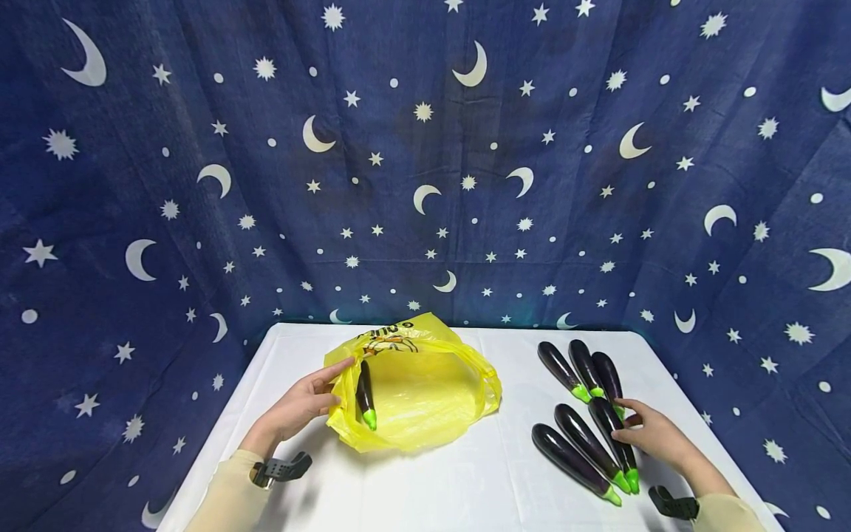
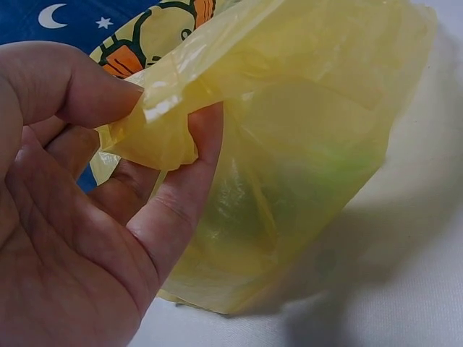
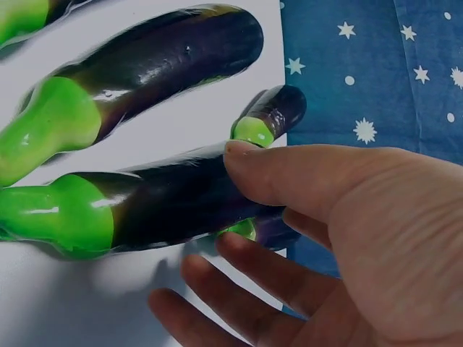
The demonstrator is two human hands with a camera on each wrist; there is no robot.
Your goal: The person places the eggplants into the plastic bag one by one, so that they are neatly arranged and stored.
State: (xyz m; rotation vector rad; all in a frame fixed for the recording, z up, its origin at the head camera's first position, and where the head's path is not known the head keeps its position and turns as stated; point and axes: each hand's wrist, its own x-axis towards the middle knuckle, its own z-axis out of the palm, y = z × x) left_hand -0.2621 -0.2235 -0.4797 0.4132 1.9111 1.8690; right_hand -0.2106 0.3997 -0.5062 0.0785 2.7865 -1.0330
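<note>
My left hand [image 1: 297, 410] pinches the rim of a yellow plastic bag [image 1: 425, 436] between thumb and fingers, keeping its mouth wide toward me. Inside the bag, along its left side, lies one dark purple eggplant [image 1: 365, 395] with a green stem. In the left wrist view, the thumb presses a fold of the bag [image 2: 289, 79] against the fingers. On the right, my right hand [image 1: 657, 437] is over an eggplant [image 3: 173, 199], its thumb overlapping the dark body and its other fingers loosely spread alongside. The index fingertip is hidden in the right wrist view.
Two more eggplants [image 1: 573, 459] lie just left of the right hand. Behind them is a row of three, including one at the left [image 1: 560, 366]. A white cloth covers the table [image 1: 505, 495]. A blue curtain [image 1: 425, 148] with moons and stars surrounds it.
</note>
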